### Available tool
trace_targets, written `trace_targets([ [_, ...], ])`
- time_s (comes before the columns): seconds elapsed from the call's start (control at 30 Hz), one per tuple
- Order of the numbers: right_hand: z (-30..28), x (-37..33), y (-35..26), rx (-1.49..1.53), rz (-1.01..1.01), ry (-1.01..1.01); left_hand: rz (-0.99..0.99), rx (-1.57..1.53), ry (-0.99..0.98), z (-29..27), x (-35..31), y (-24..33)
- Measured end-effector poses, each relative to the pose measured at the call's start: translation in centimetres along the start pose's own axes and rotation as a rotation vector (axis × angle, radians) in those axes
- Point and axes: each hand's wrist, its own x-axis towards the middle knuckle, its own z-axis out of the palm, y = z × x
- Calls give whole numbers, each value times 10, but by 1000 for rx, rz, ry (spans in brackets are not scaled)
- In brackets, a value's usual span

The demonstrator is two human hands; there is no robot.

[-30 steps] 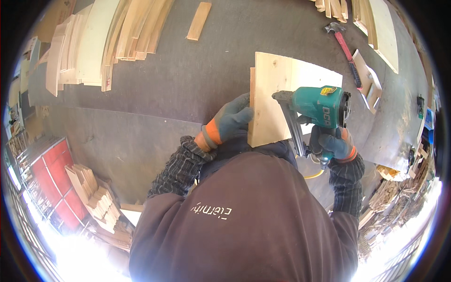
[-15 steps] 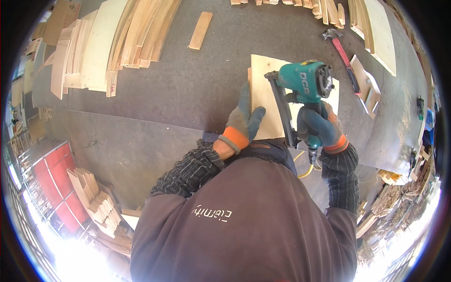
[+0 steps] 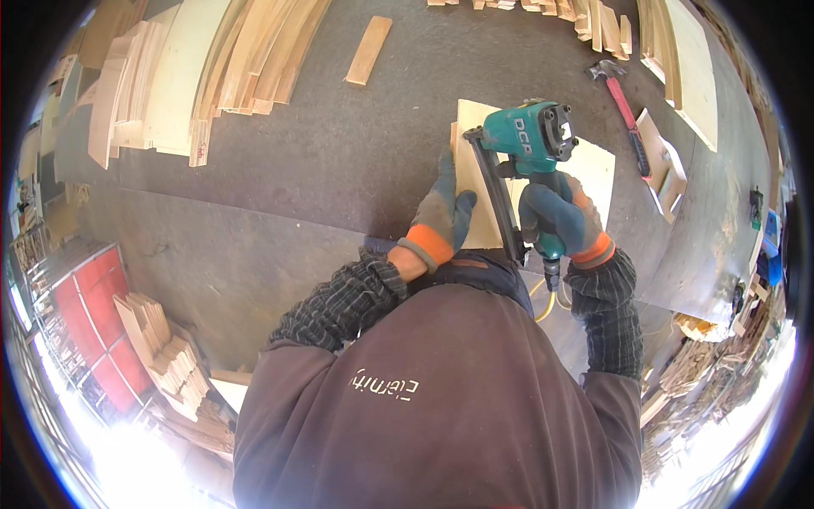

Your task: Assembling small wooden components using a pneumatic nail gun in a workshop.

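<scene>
Part of the pale board (image 3: 599,182) lies hidden behind the green nail gun (image 3: 519,140) and right hand (image 3: 570,219), while the view's top edge cuts off the long planks (image 3: 263,55) at upper left.

This is a woodworking workshop, to judge by the green nail gun (image 3: 526,140) in use above a broad dark work surface (image 3: 322,161). Well to the left of the nail gun lie rows of cut planks (image 3: 263,59), and nearer, to its right, a claw hammer (image 3: 626,119); far below it in view, stacked timber (image 3: 165,352) stands leftward and a heap of wood strips (image 3: 704,365) rightward.
</scene>
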Motion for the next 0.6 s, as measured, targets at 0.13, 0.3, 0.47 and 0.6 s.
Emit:
trace_targets([
  [0.13,1,4,-2,30,-18,-8,-78,49,-37,-5,3,8],
  [0.3,2,14,-4,16,12,-12,-73,45,-4,0,8,-5],
  [0.47,-6,31,16,83,-54,-5,16,-23,9,-1,39,-37],
  [0.6,-10,32,22,58,-43,87,-34,65,75,-8,86,-63],
])
